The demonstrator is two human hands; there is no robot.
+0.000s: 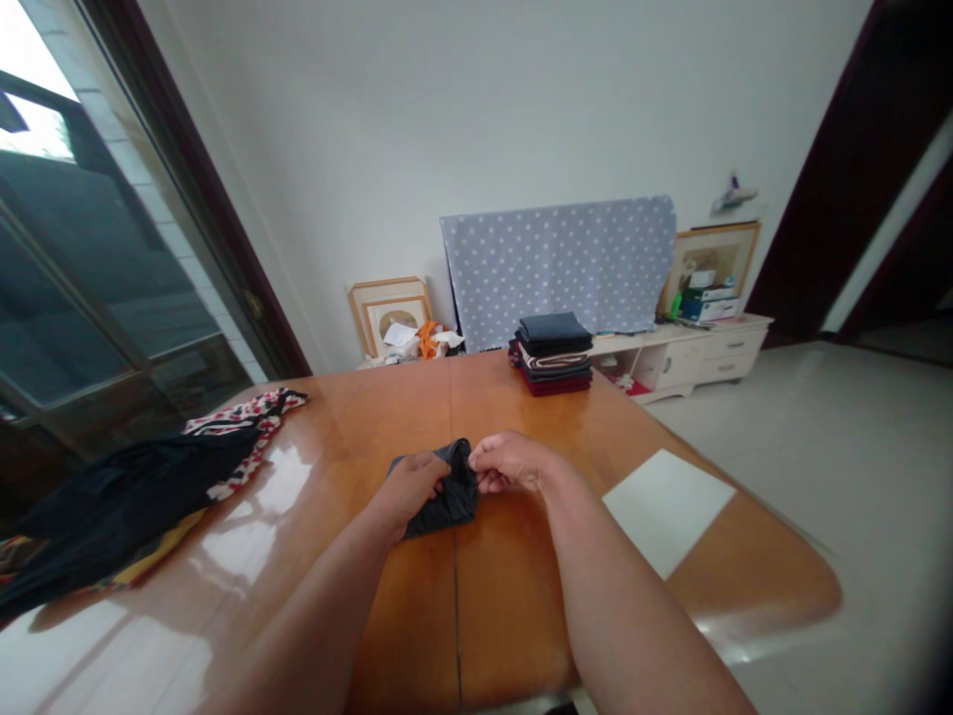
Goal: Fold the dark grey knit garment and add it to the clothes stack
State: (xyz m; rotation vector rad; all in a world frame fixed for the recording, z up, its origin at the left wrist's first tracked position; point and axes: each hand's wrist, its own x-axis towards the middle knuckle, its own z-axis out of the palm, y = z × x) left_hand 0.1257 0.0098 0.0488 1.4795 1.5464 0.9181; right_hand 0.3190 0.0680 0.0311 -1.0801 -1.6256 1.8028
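A dark grey folded garment (452, 504) lies on the wooden table in front of me, with its upper right edge lifted into an open fold. My left hand (414, 485) rests on its left part, with thumb and fingers closed on the cloth. At the raised right edge, my right hand (510, 461) has its fingertips pinched together against the fabric. What kind of garment this is cannot be made out.
A stack of folded clothes (555, 355) stands at the table's far edge. Loose dark and patterned clothes (141, 492) are heaped at the left. A white sheet (668, 511) lies on the wooden table (513, 596) at the right. Behind stands a low white cabinet (689, 362).
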